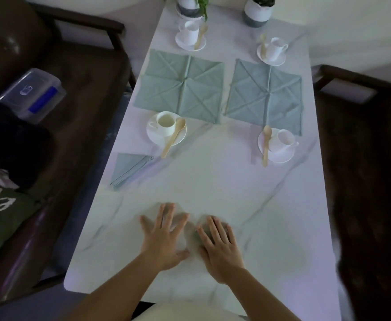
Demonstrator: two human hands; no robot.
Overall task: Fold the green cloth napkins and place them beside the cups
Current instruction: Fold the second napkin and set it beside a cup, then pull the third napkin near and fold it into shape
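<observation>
I read no legible writing. My left hand (164, 237) and right hand (220, 246) lie flat, fingers spread, holding nothing; folded napkin (129, 169) lies beyond the left hand.

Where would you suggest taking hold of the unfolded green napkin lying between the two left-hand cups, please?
Pinch the near right corner of the unfolded napkin, coming from the table's open middle. The cloth lies flat, so only edges and corners offer grip, and the near left corner sits close against the near left cup and its saucer.
</observation>
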